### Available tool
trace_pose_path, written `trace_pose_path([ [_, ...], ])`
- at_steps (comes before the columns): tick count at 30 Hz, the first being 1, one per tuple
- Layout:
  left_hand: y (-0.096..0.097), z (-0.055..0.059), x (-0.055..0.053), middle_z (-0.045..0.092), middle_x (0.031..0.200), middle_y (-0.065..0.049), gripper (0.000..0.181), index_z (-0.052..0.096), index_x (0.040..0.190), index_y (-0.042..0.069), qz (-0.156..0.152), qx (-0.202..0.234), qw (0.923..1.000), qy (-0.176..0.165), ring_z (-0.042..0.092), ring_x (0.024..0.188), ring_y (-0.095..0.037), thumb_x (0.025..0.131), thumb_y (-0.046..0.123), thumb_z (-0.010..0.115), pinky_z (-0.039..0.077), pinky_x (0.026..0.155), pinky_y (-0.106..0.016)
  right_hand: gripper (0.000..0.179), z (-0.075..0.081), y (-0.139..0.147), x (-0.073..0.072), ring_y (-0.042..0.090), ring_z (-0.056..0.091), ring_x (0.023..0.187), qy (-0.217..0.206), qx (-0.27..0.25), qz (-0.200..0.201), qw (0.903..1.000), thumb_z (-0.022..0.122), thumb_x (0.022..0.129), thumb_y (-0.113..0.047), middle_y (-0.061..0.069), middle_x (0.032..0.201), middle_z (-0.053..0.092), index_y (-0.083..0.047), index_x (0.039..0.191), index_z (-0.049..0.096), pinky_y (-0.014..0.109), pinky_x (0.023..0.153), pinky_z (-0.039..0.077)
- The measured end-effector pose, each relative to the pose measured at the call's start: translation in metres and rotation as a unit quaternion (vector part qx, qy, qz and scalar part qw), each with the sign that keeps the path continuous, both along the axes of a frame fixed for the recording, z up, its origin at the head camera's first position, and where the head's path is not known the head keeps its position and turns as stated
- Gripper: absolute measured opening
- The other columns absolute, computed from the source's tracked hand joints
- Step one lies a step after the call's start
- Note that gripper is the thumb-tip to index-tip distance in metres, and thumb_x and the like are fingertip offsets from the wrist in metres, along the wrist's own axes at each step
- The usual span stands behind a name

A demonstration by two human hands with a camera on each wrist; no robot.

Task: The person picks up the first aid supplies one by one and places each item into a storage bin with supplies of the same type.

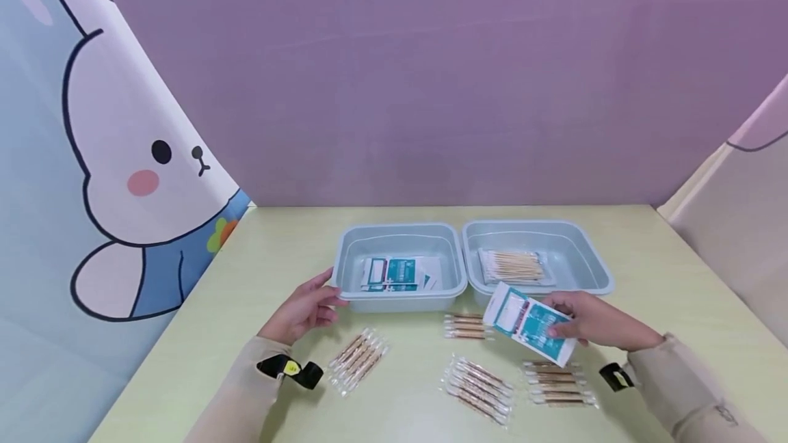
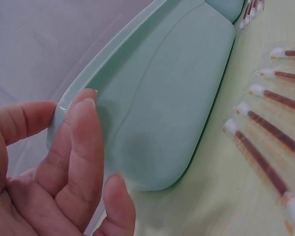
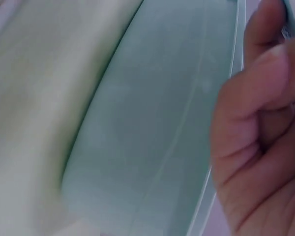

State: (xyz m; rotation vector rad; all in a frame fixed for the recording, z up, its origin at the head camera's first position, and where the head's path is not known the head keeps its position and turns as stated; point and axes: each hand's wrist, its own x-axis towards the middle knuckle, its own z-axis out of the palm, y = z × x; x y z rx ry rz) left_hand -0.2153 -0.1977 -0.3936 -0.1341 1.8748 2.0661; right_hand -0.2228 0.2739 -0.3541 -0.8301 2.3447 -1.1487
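Observation:
My right hand point(image 1: 581, 320) pinches a white-and-teal labelled packet point(image 1: 532, 323) by its right end, tilted in front of the right plastic basin point(image 1: 600, 279). In the right wrist view only a sliver of the packet shows beside the fingers point(image 3: 265, 83). At the left basin's point(image 1: 351, 296) front left corner, my left hand point(image 1: 308, 310) holds the rim between thumb and fingers point(image 2: 86, 147). Inside that basin lie white-and-teal packets point(image 1: 400, 273). A clear packet of wooden cotton swabs point(image 1: 517, 267) lies in the right basin.
Several clear packets of brown-stemmed swabs lie on the pale table: one packet point(image 1: 359, 361) near the left hand, one packet point(image 1: 477, 388) at front centre, one packet point(image 1: 560, 383) below the right hand, another packet point(image 1: 466, 327) by the basins. A purple cloth point(image 1: 443, 87) hangs behind.

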Motion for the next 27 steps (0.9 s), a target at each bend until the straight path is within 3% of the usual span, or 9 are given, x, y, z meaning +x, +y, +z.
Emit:
trace_pose_path([
  [5,0.002,-0.002,-0.001,0.069,0.076,0.003,0.066,0.013,0.154,0.007,-0.003,0.000,1.0000,0.001,0.058,0.053,-0.006,0.098,0.009,0.048,0.050,0.060,-0.024,0.017,0.006,-0.026,-0.010,0.006,0.047,0.054,0.028,-0.001,-0.017,0.9995,0.066,0.088,-0.006,0.003,0.080,0.063,0.001,0.102,0.060,0.021,0.045,0.038],
  [11,0.010,-0.005,-0.006,0.070,0.078,0.002,0.064,0.013,0.154,0.008,-0.023,0.009,0.9997,-0.001,0.059,0.056,-0.006,0.099,0.009,0.047,0.051,0.063,-0.024,0.018,0.013,-0.046,-0.019,0.008,0.058,0.068,0.073,0.003,-0.014,0.9972,0.068,0.086,-0.005,0.000,0.084,0.065,0.001,0.102,0.062,0.025,0.059,0.049],
  [16,0.007,-0.005,-0.006,0.070,0.078,0.004,0.063,0.011,0.153,0.005,-0.040,0.015,0.9991,0.010,0.059,0.056,-0.006,0.100,0.010,0.045,0.051,0.064,-0.024,0.018,0.018,-0.062,-0.032,0.010,0.056,0.071,0.112,0.023,-0.028,0.9930,0.068,0.086,-0.003,0.000,0.085,0.063,0.000,0.102,0.063,0.025,0.061,0.048],
  [23,-0.004,-0.001,-0.003,0.069,0.078,0.005,0.064,0.010,0.153,0.003,-0.030,0.006,0.9995,0.012,0.059,0.057,-0.006,0.101,0.011,0.047,0.050,0.062,-0.024,0.014,0.030,-0.102,-0.048,0.013,0.055,0.066,0.098,0.037,-0.048,0.9933,0.065,0.089,-0.004,0.002,0.083,0.063,-0.002,0.102,0.062,0.030,0.056,0.047],
  [27,-0.006,0.000,-0.002,0.069,0.080,0.003,0.069,0.007,0.155,0.010,-0.025,-0.003,0.9997,0.005,0.057,0.057,-0.007,0.100,0.011,0.049,0.050,0.063,-0.023,0.014,0.037,-0.122,-0.055,0.013,0.053,0.063,0.116,0.058,-0.046,0.9905,0.066,0.089,-0.005,0.003,0.083,0.062,-0.003,0.103,0.062,0.029,0.056,0.046],
])
